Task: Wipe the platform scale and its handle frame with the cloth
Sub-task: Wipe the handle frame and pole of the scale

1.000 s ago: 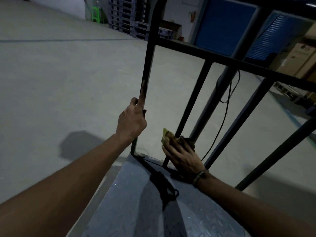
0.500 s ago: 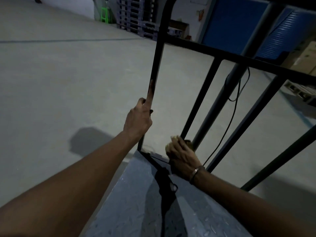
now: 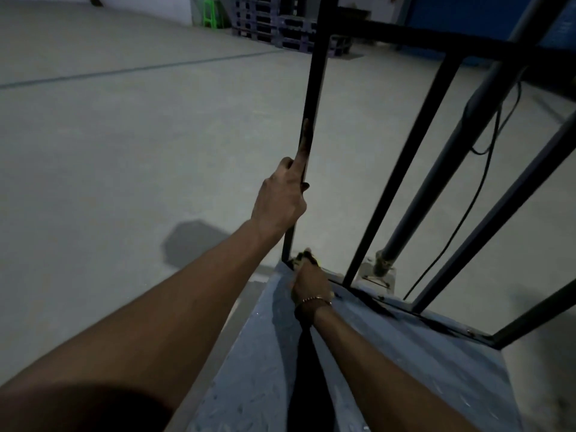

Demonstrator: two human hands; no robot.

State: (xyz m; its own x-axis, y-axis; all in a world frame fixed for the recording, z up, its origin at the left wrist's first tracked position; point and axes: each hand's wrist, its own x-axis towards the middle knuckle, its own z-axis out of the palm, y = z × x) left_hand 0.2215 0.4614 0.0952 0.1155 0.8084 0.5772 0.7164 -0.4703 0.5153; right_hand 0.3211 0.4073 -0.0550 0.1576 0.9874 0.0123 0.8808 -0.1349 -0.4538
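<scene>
head view, cloth (image 3: 307, 256) under right grip (image 3: 310, 283)

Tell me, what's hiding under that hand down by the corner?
Under the right hand a bit of yellowish cloth peeks out, on the scale platform. The rest is covered.

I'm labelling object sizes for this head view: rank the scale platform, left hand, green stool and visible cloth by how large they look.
1. scale platform
2. left hand
3. green stool, though it stands far off, so it only looks small
4. cloth, mostly hidden under the right hand
</scene>
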